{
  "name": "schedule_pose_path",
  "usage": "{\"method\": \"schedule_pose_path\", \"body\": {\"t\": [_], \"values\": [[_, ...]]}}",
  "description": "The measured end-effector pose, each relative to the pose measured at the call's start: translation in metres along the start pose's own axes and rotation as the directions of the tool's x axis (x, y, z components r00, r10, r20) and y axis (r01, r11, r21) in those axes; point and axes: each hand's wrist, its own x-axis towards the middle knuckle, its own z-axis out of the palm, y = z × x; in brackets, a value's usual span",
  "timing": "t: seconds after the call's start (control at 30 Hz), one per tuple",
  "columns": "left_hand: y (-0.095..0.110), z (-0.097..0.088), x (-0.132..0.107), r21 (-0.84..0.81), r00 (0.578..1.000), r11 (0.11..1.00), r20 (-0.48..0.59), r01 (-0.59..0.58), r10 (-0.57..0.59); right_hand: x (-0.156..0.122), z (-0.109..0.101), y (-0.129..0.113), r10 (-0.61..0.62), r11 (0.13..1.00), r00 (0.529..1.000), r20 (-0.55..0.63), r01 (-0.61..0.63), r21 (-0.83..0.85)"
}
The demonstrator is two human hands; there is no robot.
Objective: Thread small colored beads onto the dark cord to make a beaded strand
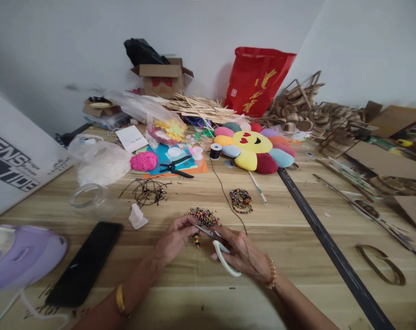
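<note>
My right hand (244, 252) grips a pair of scissors (223, 259) with white handles, the blades pointing left toward my other hand. My left hand (176, 236) is closed in a pinch, and a short string of colourful beads (196, 240) hangs down from its fingertips. The scissor blades reach to those fingertips; whether they touch the cord I cannot tell. Just beyond both hands lies a heap of loose multicoloured beads (204, 217). A coiled strand of beads (241, 201) rests farther right, beside black cord running from a spool (215, 151).
Black cord scraps (149, 190), pliers (176, 167), pink yarn (144, 161) and a flower cushion (252, 146) lie beyond. A phone (85, 263) and a purple appliance (29, 256) are at left. A dark strip (321, 229) crosses the table at right.
</note>
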Motion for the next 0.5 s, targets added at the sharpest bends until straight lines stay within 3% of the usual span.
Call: {"method": "schedule_pose_path", "body": {"t": [0.5], "values": [[-0.0013,-0.0008,0.0006,0.016,1.000,1.000,0.022,-0.016,0.016,-0.0012,0.0023,0.0037,-0.003,1.000,1.000,0.010,0.003,0.015]]}}
